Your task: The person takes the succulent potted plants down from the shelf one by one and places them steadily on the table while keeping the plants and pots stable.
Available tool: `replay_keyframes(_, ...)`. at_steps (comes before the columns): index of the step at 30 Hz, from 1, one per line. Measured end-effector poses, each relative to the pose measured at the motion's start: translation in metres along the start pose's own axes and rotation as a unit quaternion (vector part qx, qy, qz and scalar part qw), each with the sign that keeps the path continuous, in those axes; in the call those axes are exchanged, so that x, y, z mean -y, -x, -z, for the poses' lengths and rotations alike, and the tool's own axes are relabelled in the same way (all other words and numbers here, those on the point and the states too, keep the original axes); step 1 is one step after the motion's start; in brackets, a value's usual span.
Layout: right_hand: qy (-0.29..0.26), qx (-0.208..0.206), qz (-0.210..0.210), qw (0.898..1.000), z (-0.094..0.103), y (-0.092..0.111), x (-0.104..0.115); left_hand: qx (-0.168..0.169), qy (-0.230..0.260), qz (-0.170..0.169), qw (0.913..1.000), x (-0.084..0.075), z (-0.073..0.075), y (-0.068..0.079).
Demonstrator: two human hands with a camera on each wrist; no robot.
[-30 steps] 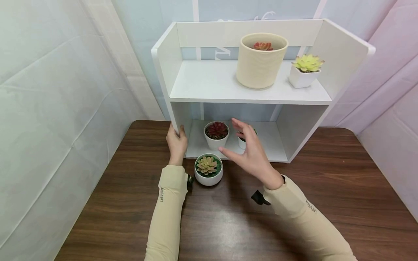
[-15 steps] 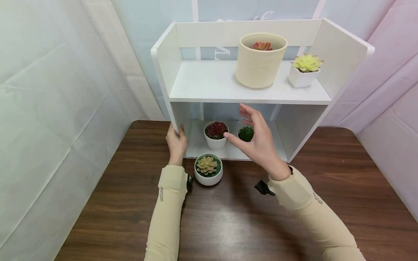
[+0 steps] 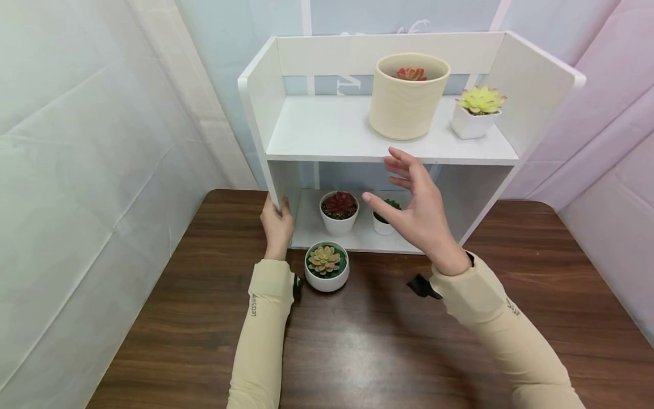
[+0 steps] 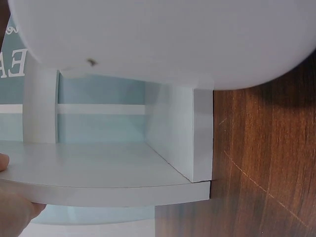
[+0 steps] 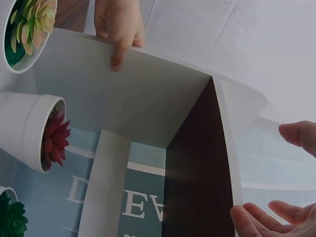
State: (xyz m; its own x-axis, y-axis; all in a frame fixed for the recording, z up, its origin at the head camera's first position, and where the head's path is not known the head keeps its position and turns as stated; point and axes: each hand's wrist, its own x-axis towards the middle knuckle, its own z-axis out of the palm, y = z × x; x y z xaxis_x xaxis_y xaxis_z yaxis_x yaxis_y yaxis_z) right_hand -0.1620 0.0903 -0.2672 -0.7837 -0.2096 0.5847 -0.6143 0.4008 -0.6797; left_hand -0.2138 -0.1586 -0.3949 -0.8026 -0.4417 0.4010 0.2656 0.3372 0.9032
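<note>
My left hand (image 3: 277, 232) grips the front edge of the left side panel on a white two-tier shelf (image 3: 332, 156); its thumb lies on the panel's inner face in the right wrist view. Fingers spread and holding nothing, my right hand (image 3: 423, 213) hovers in front of the lower compartment, its fingertips overlapping the middle board's edge in the head view. Behind it, a small white pot with a green plant (image 3: 383, 226) is partly covered. A dark red succulent in a white pot (image 3: 339, 218) stands to that pot's left. Nearer me, a tan succulent in a white bowl (image 3: 327, 275) sits on the table.
On the upper shelf stand a large cream pot (image 3: 407, 111) with a red succulent inside and, to its right, a square white pot (image 3: 474, 122) with a yellow-green succulent. Dark wooden table (image 3: 552, 272) lies below. White curtain (image 3: 102, 142) hangs at the left.
My right hand has moved up and to the right, from beside the small green plant to the middle board's height, uncovering more of that pot. The left hand has stayed on the panel.
</note>
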Motion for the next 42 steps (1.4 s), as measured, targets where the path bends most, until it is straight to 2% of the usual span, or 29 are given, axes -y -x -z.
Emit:
replay_keyframes(11,-0.009,-0.017,0.014,1.000,0.008,-0.009,0.006,0.004,-0.002,0.007,1.0000,0.000,0.000,-0.001)
replay_keyframes(19,-0.010,-0.050,0.018,0.999,0.015,-0.022,0.009,0.001,-0.003,0.001,1.0000,0.000,0.000,-0.003)
replay_keyframes(27,-0.042,-0.056,-0.021,0.997,0.020,-0.028,0.004,0.010,0.002,0.009,0.9999,0.001,0.000,-0.001)
replay_keyframes(32,-0.040,-0.068,-0.037,0.996,0.023,-0.033,0.003,0.011,0.008,0.007,0.9999,0.002,0.001,0.002)
replay_keyframes(42,-0.018,-0.135,-0.097,0.986,0.033,-0.048,0.002,0.009,0.006,-0.003,0.9999,0.002,0.001,0.001)
